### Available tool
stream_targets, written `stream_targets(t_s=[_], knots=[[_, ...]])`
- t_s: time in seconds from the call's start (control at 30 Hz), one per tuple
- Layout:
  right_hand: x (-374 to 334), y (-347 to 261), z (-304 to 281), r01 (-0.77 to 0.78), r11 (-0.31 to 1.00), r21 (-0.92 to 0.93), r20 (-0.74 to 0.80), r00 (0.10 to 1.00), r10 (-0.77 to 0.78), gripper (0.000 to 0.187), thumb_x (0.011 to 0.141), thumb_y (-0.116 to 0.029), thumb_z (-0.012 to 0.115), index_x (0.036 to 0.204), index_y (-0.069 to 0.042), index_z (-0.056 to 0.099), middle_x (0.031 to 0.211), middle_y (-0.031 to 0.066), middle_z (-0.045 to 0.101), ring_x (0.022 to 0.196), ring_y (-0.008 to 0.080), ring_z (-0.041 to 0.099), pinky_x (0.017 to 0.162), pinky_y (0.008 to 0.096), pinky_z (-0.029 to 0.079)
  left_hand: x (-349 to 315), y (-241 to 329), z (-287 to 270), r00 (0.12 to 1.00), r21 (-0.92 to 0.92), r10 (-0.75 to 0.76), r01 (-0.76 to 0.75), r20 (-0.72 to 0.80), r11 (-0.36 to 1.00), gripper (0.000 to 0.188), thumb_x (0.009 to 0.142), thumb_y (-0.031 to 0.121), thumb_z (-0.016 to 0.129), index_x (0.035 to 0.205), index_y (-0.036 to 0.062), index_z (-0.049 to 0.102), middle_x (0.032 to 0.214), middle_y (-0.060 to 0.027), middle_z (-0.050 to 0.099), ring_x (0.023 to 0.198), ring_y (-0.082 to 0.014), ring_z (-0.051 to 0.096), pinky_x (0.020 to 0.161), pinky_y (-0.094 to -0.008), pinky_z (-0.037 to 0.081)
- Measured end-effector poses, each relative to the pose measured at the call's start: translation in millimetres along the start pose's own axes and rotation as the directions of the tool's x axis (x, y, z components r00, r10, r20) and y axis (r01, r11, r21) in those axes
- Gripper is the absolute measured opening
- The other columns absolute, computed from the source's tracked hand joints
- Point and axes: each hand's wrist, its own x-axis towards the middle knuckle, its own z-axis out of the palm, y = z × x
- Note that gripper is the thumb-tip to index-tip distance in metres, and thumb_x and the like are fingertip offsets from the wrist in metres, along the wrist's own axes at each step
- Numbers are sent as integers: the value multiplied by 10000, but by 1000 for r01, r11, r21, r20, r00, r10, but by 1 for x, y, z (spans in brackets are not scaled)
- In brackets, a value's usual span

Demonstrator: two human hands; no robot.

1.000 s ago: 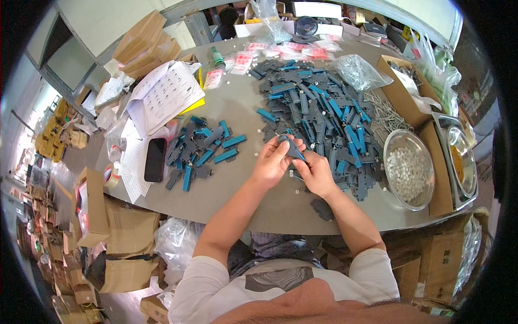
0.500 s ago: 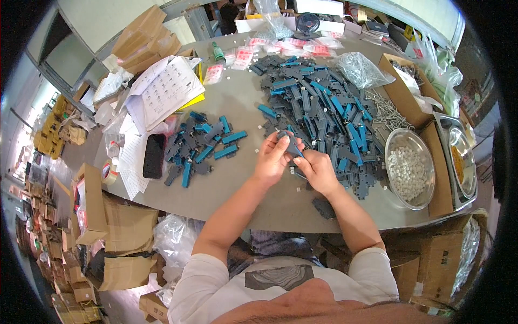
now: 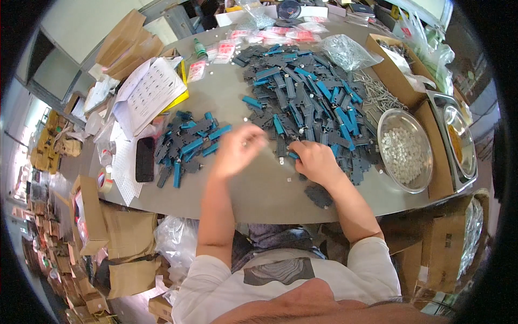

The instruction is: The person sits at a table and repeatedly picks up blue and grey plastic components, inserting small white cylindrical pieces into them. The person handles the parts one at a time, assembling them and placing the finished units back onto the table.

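Note:
My left hand (image 3: 237, 150) is over the table between two heaps, smeared by motion; its fingers and anything in them cannot be made out. My right hand (image 3: 317, 163) is at the near edge of the big heap, fingers closed on a grey-and-blue plastic part (image 3: 293, 155) that they mostly hide. That big heap (image 3: 302, 102) is made of dark grey oblong plastic parts, many with a blue strip. To the left lies a smaller heap of similar parts (image 3: 191, 144). One dark grey part (image 3: 318, 196) lies apart, close to my right forearm.
On the right, a steel bowl (image 3: 424, 174) holds small white pieces, beside metal pins (image 3: 381, 93) and a cardboard box (image 3: 376, 45). A black phone (image 3: 144, 159) and printed sheets (image 3: 154, 89) lie on the left. Plastic bags (image 3: 345, 53) and a small fan (image 3: 288, 9) are at the back.
My hands, together on one grey-and-blue part before, are now apart. The left has swung left toward the smaller heap; the right is lower at the big heap's edge. The whole view has shifted slightly.

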Motion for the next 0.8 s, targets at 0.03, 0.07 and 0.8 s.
stream_targets(t_s=[0.03, 0.07, 0.8], knots=[[1, 0, -2, -13, 1000, 8, -46, 999, 14, 299, 673, -60, 641, 970, -69, 602, 800, 149, 624, 736, 328, 646, 604, 407, 526, -6, 11, 15, 954, -64, 158, -146, 254, 987, 220, 813, 178, 707, 974, 42, 645, 917, -71, 665, 821, -195, 633, 752, -293, 497], [3, 0, -4, -23, 1000, 18, -89, 996, 24, 315, 677, -60, 633, 990, -70, 606, 803, 153, 625, 729, 329, 646, 602, 408, 526, -9, 16, 34, 839, -185, 290, -228, 461, 956, 189, 826, 159, 693, 970, 45, 651, 930, -90, 666, 857, -230, 638, 772, -327, 499], [19, 11, -7, 44, 100, 994, -94, 810, 579, 169, 844, 19, 616, 901, -46, 470, 825, 70, 608, 724, 143, 637, 633, 266, 509, 0, -21, 93, 997, -676, -72, 36, -25, 736, 209, 906, 47, 587, 1109, 14, 551, 966, -74, 649, 792, -148, 628, 697, -278, 506]])
